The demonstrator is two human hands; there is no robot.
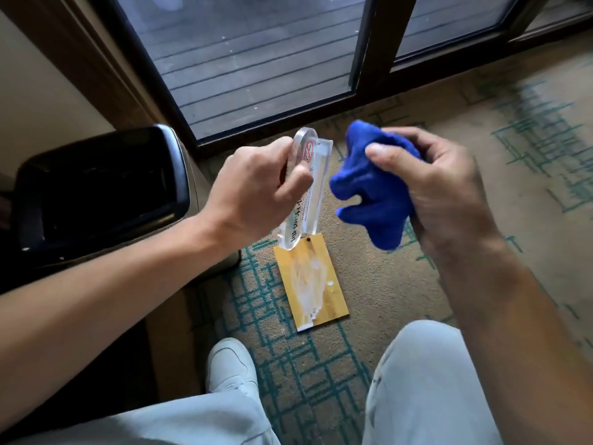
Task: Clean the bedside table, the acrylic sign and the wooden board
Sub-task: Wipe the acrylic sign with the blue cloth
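Left hand (256,187) gripping acrylic sign (308,187) mid-air; right hand (442,191) clutching blue cloth (372,194) beside sign edge; wooden board (311,284) lying below on carpet (401,284).

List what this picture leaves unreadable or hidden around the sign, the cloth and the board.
- Acrylic sign, head view: the left hand covers part of it; its text is tilted and too small to read.
- Blue cloth: bunched in the right hand, its far side hidden.
- Wooden board: white smear hides the surface; top corner behind the sign.
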